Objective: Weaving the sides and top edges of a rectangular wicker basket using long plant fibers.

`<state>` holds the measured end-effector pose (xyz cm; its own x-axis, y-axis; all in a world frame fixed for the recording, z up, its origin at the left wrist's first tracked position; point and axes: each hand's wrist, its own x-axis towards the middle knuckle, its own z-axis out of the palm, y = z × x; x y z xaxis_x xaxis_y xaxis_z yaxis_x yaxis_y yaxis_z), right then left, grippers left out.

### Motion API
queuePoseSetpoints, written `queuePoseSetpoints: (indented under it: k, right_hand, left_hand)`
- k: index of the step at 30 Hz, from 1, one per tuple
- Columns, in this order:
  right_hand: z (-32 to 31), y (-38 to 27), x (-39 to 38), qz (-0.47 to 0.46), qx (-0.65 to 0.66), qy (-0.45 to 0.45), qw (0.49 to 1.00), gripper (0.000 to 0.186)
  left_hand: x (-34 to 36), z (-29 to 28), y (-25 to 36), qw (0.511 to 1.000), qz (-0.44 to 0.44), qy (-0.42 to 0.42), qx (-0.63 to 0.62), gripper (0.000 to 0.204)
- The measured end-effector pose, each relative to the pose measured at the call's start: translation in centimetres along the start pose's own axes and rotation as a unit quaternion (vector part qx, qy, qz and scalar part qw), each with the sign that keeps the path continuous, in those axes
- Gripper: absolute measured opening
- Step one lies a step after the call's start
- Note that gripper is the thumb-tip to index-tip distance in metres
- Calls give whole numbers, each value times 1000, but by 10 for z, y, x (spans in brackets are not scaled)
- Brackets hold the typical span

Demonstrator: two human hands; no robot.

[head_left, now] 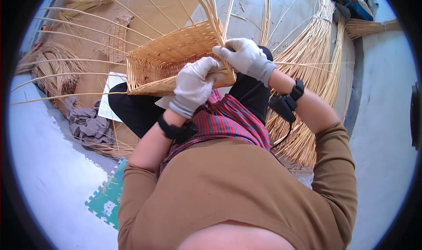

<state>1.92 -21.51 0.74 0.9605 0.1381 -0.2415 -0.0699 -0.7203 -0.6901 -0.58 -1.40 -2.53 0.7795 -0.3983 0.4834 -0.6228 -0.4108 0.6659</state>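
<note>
A rectangular wicker basket (pixel 149 62) rests across my lap, its open side up and tilted, with long loose willow rods (pixel 83 26) fanning out from its left and far rim. My left hand (pixel 194 84), in a white glove, is closed over the near rim close to the right corner. My right hand (pixel 244 56), gloved too, is pinched at that right corner, where several upright rods (pixel 211 8) stand together. What lies between the right fingertips looks like a willow rod, partly hidden by the glove.
Big bundles of willow rods (pixel 307 56) lie on the floor to my right. On the left are a coil of finer strands (pixel 59 65), a grey cloth (pixel 90 125), a white sheet (pixel 107 103) and a green foam mat (pixel 105 197). A flat woven piece (pixel 118 37) lies beyond the basket.
</note>
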Motion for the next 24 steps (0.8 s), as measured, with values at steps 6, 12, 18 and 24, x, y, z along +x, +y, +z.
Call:
queuePoseSetpoints:
  k: [6,12,18,24]
  right_hand:
    - [28,-11,-38,39,79,18,996,48]
    - [2,-22,-50,4,-38,-103,994,41]
    - [-57,-16,14,-163,-127,-70,976,30]
    - [-79,-32,55,-326,304,10,895,27]
  left_hand:
    - [25,-14,-24,874,-334,-144,-322,29]
    - [8,9,-17,881,-322,-188,-292,28]
    - [-3,16,10,976,-152,-26,-152,19]
    - [7,13,14,900,-288,-62,-322,16]
